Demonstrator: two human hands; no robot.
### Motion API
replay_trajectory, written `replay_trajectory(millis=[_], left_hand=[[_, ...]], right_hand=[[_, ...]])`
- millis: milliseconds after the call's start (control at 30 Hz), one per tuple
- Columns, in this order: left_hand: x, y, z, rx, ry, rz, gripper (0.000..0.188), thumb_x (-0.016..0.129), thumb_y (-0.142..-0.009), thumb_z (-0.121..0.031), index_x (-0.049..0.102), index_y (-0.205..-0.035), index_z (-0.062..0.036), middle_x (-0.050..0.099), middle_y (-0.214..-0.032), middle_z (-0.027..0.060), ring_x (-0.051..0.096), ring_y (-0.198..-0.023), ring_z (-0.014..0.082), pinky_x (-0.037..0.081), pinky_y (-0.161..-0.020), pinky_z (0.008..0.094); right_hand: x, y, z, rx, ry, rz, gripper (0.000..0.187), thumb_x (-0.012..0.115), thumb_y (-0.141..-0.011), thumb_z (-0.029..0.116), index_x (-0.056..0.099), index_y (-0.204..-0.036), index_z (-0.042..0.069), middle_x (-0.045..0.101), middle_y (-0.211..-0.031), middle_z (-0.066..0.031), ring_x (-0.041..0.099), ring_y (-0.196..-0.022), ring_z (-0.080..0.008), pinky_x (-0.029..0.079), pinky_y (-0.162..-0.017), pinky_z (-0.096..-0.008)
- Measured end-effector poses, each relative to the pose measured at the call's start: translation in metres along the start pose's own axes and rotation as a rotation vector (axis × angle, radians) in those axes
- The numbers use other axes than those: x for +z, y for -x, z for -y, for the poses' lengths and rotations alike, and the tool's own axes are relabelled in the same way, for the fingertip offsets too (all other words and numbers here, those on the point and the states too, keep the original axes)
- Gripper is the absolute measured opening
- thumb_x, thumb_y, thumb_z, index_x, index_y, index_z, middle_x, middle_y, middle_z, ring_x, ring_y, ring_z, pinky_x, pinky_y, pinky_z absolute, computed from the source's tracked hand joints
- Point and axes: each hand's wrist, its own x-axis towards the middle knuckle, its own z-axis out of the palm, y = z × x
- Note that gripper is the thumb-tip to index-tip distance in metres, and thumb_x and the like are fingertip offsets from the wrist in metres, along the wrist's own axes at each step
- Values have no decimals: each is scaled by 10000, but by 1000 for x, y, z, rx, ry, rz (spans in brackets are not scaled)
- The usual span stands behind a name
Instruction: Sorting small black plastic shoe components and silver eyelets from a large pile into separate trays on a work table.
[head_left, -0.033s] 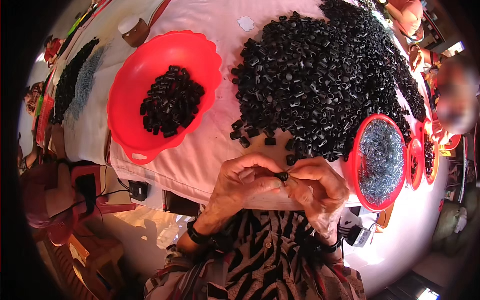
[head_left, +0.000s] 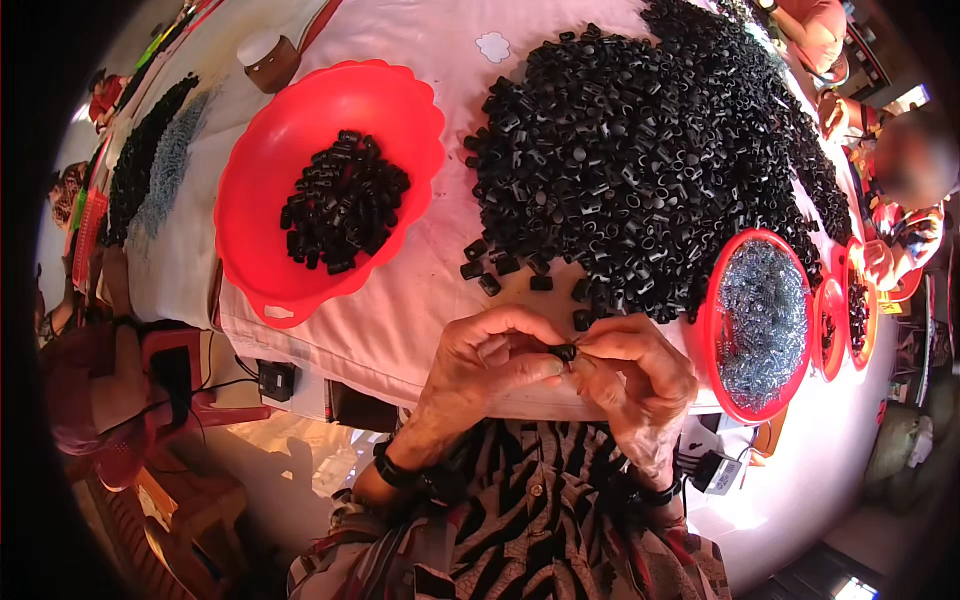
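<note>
Near the table's front edge, my left hand [head_left: 502, 358] pinches a small black plastic piece [head_left: 564, 353] between thumb and fingertips. My right hand [head_left: 640, 372] meets it from the right, its thumb and forefinger closed at the end of the piece. Whatever is between those right fingertips is too small to make out. Just beyond my hands spreads a large heap of black plastic pieces [head_left: 620, 160], short and hollow, with a few loose ones at its near edge. A scalloped red bowl [head_left: 262, 180] to the left holds a smaller pile of black pieces [head_left: 345, 205].
At the right table edge stands a red basket [head_left: 712, 350] full of small shiny bluish-silver parts [head_left: 762, 320]. Smaller red containers [head_left: 828, 350] sit beyond it. A brown jar with a white lid [head_left: 268, 60] is behind the bowl. Other people work along the right and far left.
</note>
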Motion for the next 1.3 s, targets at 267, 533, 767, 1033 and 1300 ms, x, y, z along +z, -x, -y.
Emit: replay_trajectory(millis=[267, 533, 767, 1033, 1300], left_hand=[[-1, 0, 2, 3, -9, 6, 199, 668, -838, 109, 637, -1022, 39, 629, -1039, 91, 643, -961, 169, 586, -840, 316], [4, -2, 5, 57, 42, -33, 238, 668, -860, 72, 638, -1089, 21, 659, -1013, 99, 648, -921, 170, 556, -814, 317], [-5, -12, 7, 159, 97, -162, 187, 642, -902, 2, 632, -1089, 7, 662, -1003, 117, 639, -860, 166, 507, -765, 286], [-8, -10, 7, 174, 142, -146, 187, 636, -917, -30, 622, -1099, 11, 646, -1022, 137, 638, -868, 171, 510, -769, 286], [-5, -10, 4, 158, 172, -159, 185, 615, -912, 37, 641, -1094, 19, 651, -946, 90, 661, -846, 161, 545, -789, 294]], right_hand=[[2, -3, 2, -161, 244, -9, 163, 672, -828, -65, 662, -983, -13, 657, -977, -147, 674, -760, -191, 543, -642, -277], [0, -4, 8, -183, 305, -21, 135, 669, -827, -61, 677, -954, -19, 658, -915, -134, 665, -741, -196, 535, -639, -275], [-16, -10, -4, -45, 606, -182, 195, 704, -791, -52, 682, -980, -7, 664, -875, -83, 589, -627, -132, 462, -540, -273], [-5, -3, -2, 139, 752, -93, 338, 757, -776, 52, 647, -1093, 5, 614, -819, -85, 577, -573, -176, 471, -521, -316], [14, -9, -11, 30, 809, -63, 291, 704, -812, 34, 641, -1096, 8, 598, -871, -111, 639, -641, -261, 510, -559, -357]])
